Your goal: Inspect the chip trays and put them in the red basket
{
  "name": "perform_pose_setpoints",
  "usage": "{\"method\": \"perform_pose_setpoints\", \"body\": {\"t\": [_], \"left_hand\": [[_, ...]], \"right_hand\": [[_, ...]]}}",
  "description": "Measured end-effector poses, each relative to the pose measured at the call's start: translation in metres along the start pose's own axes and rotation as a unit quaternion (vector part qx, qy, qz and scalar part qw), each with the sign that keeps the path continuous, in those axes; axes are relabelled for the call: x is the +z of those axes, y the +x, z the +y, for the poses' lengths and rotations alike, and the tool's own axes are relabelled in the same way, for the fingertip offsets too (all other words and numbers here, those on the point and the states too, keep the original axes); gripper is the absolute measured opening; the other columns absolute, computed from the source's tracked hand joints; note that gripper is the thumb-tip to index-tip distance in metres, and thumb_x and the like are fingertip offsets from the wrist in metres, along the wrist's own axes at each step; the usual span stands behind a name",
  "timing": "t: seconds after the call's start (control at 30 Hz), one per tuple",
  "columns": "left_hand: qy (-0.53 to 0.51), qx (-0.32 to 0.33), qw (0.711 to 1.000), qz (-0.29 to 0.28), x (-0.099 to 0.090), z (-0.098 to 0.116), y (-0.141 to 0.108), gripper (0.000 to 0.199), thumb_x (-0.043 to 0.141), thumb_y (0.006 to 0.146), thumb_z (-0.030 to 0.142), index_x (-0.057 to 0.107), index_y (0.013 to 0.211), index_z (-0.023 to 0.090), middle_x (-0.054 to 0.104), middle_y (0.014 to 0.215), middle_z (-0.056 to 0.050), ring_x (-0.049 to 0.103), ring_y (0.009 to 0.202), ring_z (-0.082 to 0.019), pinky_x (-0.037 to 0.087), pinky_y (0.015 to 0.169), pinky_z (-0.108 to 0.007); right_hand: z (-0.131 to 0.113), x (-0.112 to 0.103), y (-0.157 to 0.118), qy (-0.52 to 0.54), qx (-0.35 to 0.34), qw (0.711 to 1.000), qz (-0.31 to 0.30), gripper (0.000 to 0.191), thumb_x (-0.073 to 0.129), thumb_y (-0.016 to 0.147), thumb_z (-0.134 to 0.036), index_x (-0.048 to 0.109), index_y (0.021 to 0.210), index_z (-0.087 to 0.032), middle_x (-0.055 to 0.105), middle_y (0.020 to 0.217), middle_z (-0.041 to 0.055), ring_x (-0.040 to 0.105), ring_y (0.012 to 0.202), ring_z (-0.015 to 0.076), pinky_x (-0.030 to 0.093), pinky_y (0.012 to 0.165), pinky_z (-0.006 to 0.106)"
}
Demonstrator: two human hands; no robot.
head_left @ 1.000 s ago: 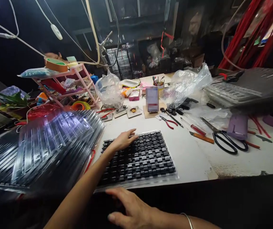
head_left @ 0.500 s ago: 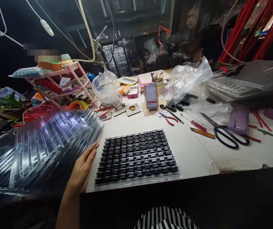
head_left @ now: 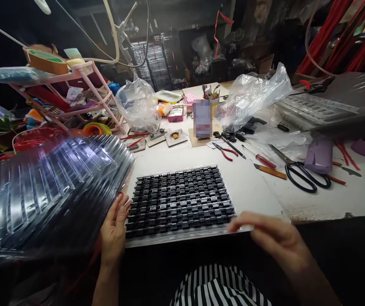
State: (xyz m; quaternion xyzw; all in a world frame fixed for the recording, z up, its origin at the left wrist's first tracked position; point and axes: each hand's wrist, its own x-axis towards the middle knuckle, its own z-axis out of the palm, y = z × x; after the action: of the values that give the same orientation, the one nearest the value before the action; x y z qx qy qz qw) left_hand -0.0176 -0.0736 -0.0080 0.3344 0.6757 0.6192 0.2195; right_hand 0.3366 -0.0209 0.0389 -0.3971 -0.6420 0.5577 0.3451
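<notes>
A clear plastic tray [head_left: 182, 231] filled with rows of small black parts with pins [head_left: 182, 199] lies on the white tabletop in front of me. My left hand [head_left: 116, 221] is at the tray's left edge, its fingers stretched out along the side. Whether the fingertips press on the rim I cannot tell. Over the front right corner comes my right hand [head_left: 271, 238], somewhat blurred. Its index finger and thumb are apart, with nothing visible between them, and the fingertips are close to the tray's corner.
Stacked clear ribbed trays [head_left: 58, 182] lean at the left, beside a pink rack [head_left: 86, 76]. To the right lie red-handled pliers [head_left: 225, 152], a screwdriver [head_left: 265, 161], a wooden-handled knife [head_left: 271, 171] and black scissors [head_left: 300, 170]. Crumpled plastic bags [head_left: 252, 95] sit farther back.
My right hand has come into view at the tray's front right corner. The left hand has moved in closer to the tray's left edge. The view has shifted slightly.
</notes>
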Motion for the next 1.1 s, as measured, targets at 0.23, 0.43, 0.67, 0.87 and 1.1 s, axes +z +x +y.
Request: {"method": "perform_pose_setpoints", "body": {"t": [0.23, 0.43, 0.67, 0.87, 1.1], "left_hand": [[-0.03, -0.002, 1.0, 0.0, 0.021, -0.006, 0.003, 0.05, 0.055, 0.085, 0.043, 0.049, 0.129, 0.02, 0.058, 0.126, -0.011, 0.055, 0.115, -0.024, 0.04, 0.102, -0.041], [-0.046, -0.046, 0.997, -0.028, 0.019, -0.003, 0.014, 0.052, 0.052, 0.086, 0.044, 0.047, 0.131, 0.017, 0.062, 0.12, -0.014, 0.059, 0.109, -0.023, 0.043, 0.096, -0.039], [-0.008, -0.087, 0.995, -0.051, 0.02, 0.006, 0.036, 0.058, 0.054, 0.083, 0.047, 0.047, 0.131, 0.016, 0.067, 0.111, -0.012, 0.062, 0.1, -0.021, 0.043, 0.092, -0.038], [-0.052, -0.075, 0.994, -0.058, 0.021, 0.003, 0.042, 0.049, 0.054, 0.084, 0.045, 0.052, 0.124, 0.017, 0.068, 0.11, -0.011, 0.059, 0.106, -0.023, 0.04, 0.095, -0.038], [-0.159, -0.061, 0.985, -0.025, 0.019, 0.011, 0.035, 0.041, 0.059, 0.084, 0.034, 0.054, 0.121, 0.018, 0.07, 0.106, -0.009, 0.06, 0.103, -0.02, 0.038, 0.096, -0.036]], "right_hand": [[0.047, -0.021, 0.053, -0.101, 0.038, 0.981, 0.162, 0.045, 0.053, 0.084, -0.05, 0.059, 0.119, -0.021, 0.066, 0.113, 0.0091, 0.062, 0.101, 0.0245, 0.048, 0.093, 0.042], [0.052, -0.026, 0.071, -0.184, 0.046, 0.973, 0.128, 0.05, 0.051, 0.083, -0.055, 0.057, 0.123, -0.025, 0.063, 0.119, 0.0079, 0.058, 0.109, 0.0263, 0.051, 0.087, 0.037], [0.042, -0.031, 0.102, -0.148, 0.041, 0.984, 0.089, 0.048, 0.055, 0.082, -0.054, 0.058, 0.121, -0.026, 0.059, 0.127, 0.0062, 0.052, 0.12, 0.0268, 0.046, 0.097, 0.037], [0.041, -0.022, 0.11, -0.001, 0.064, 0.987, 0.145, 0.041, 0.062, 0.079, -0.048, 0.062, 0.113, -0.024, 0.063, 0.12, 0.0077, 0.056, 0.113, 0.0256, 0.041, 0.102, 0.04], [0.038, -0.02, 0.105, 0.165, 0.003, 0.972, 0.165, 0.029, 0.054, 0.086, -0.038, 0.066, 0.106, -0.022, 0.064, 0.117, 0.0079, 0.054, 0.115, 0.0244, 0.04, 0.101, 0.041]]}}
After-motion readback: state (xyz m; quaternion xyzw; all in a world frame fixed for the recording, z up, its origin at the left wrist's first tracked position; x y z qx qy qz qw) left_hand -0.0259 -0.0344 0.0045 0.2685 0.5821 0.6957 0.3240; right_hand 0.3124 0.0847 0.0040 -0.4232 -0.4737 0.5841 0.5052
